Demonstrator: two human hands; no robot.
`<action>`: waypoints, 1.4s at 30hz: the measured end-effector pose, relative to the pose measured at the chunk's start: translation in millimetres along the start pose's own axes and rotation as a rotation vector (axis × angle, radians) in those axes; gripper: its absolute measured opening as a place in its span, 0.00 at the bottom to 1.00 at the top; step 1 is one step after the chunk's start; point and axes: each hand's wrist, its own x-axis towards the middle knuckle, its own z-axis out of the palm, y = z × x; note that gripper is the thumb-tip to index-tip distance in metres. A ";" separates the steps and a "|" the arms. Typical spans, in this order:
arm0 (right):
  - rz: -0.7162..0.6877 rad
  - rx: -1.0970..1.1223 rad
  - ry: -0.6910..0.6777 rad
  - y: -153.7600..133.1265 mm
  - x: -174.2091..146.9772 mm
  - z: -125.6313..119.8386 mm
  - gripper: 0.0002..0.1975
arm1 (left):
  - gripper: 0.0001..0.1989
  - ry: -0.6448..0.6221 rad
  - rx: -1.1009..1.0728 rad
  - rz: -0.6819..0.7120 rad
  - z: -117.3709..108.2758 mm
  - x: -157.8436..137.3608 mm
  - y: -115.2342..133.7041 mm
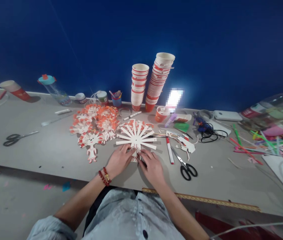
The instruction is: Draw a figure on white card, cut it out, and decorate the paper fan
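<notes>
A white paper cup cutout [136, 136] lies in front of me, cut into strips that fan out from its middle. Its lower part carries a figure drawn in red outline. My left hand [120, 159], with a red bead bracelet at the wrist, has its fingers closed on the left edge of that lower part. From the other side, the thumb and fingers of my right hand [152, 166] press on its right edge. A red marker [170, 151] and black-handled scissors [186, 168] lie right of my right hand. Finished-looking orange and white paper figures [92, 125] are heaped at the left.
Two tall stacks of paper cups [139, 88] stand near the blue wall, beside a lit phone screen [175, 100]. More scissors [17, 137] lie far left. Paper scraps [185, 143], a tangled black cable [210, 132] and colourful straws [246, 150] are on the right.
</notes>
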 end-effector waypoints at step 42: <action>-0.012 -0.042 0.004 -0.7 0.7 -1.3 0.12 | 0.19 0.004 0.019 -0.021 -0.4 -0.8 4.0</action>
